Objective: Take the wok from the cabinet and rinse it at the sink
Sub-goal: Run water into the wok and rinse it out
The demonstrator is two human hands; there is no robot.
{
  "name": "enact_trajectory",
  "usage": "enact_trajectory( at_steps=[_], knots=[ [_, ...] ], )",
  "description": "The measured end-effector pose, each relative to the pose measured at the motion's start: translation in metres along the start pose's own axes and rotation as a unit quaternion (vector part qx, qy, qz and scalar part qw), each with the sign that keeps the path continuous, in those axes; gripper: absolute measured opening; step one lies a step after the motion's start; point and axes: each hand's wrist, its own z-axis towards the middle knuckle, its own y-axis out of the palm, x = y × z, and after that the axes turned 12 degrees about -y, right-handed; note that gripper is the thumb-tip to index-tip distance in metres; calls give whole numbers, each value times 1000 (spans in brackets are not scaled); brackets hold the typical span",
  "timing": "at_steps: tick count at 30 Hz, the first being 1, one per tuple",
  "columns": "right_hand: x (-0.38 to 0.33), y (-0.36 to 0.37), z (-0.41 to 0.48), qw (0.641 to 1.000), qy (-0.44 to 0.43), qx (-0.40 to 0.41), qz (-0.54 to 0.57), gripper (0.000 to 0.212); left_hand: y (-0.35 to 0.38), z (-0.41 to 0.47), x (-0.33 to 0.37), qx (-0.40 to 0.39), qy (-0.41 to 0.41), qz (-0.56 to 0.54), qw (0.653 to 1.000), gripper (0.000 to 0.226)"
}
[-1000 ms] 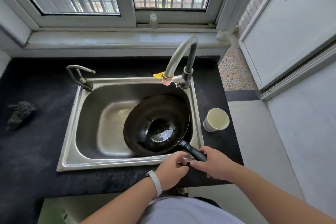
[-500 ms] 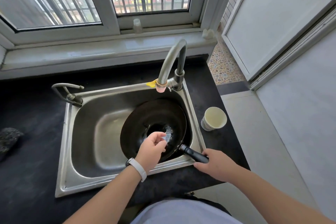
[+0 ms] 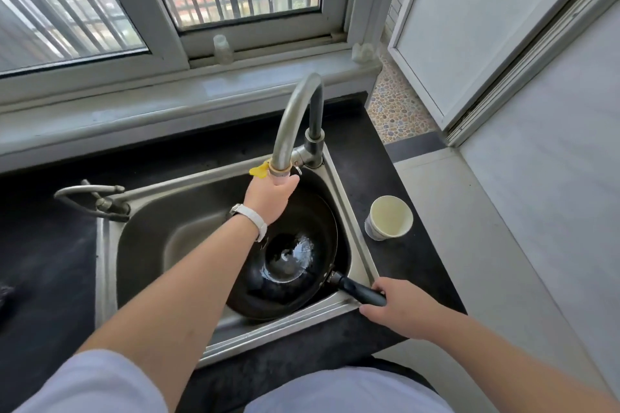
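Black wok (image 3: 288, 261) sits tilted in the right part of the steel sink (image 3: 110, 265), its bowl wet and glinting at the bottom. Its dark handle (image 3: 360, 292) juts over the sink's near right corner. Right hand (image 3: 399, 308) is closed around the end of that handle, knuckles resting over the dark bench (image 3: 375, 151). Left hand (image 3: 270, 199) reaches forward above the wok, fingers curled up at the spout end of the tall curved faucet (image 3: 295, 121), touching the pale collar there; a yellow tab (image 3: 259, 170) sticks out just left of the fingers. White wristband (image 3: 251, 216) on the left wrist. Beyond the right hand, on the bench beside the sink, stands a paper cup (image 3: 389, 218). A smaller tap (image 3: 94, 198) sits well left of the left hand, at the sink's far left corner.
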Motion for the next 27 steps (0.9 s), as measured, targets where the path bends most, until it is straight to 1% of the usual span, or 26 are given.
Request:
enact_trajectory(
  at_steps=[1, 3, 4, 5, 6, 8, 9, 12, 14, 16, 18, 22, 25, 27],
  knots=[
    [0, -1, 0, 1000, 0, -1, 2, 28, -2, 4, 4, -4, 27, 34, 999, 34],
    [-2, -2, -1, 1000, 0, 0, 2, 25, -5, 13, 10, -23, 66, 86, 994, 30],
    [-3, -3, -2, 1000, -1, 1, 1, 24, -6, 19, 10, -32, 75, 113, 990, 25],
    [-4, -4, -2, 1000, -1, 0, -2, 23, -6, 25, 11, -36, 68, 145, 986, 23],
    [-5, -4, -2, 1000, -2, -2, -6, 23, -6, 31, 9, -33, 62, 172, 983, 30],
    [-6, -5, -3, 1000, -4, -10, -12, 24, -4, 41, 6, -24, 51, 202, 978, 50],
    [-7, -6, -3, 1000, -5, -15, -17, 24, -3, 41, 7, -23, 53, 205, 977, 51],
    [-9, -8, -2, 998, -15, -28, -49, 27, -2, 44, 9, -20, 49, 215, 975, 42],
    [-11, -9, 1, 996, -18, -40, -72, 26, -3, 45, 9, -20, 38, 218, 975, 44],
    [-13, -8, 5, 993, -19, -47, -103, 24, -6, 45, 7, -30, 32, 215, 976, 41],
    [-16, -6, 8, 990, -21, -47, -134, 23, -9, 46, 6, -45, 32, 208, 977, 34],
    [-21, -3, 12, 989, -12, -48, -141, 19, -18, 51, 5, -95, 58, 245, 963, 21],
    [-23, -1, 14, 988, 6, -63, -140, 16, -21, 52, 5, -96, 72, 256, 959, 20],
    [-27, -1, 17, 986, 23, -81, -145, 15, -22, 49, 8, -114, 67, 240, 962, 18]
  ],
)
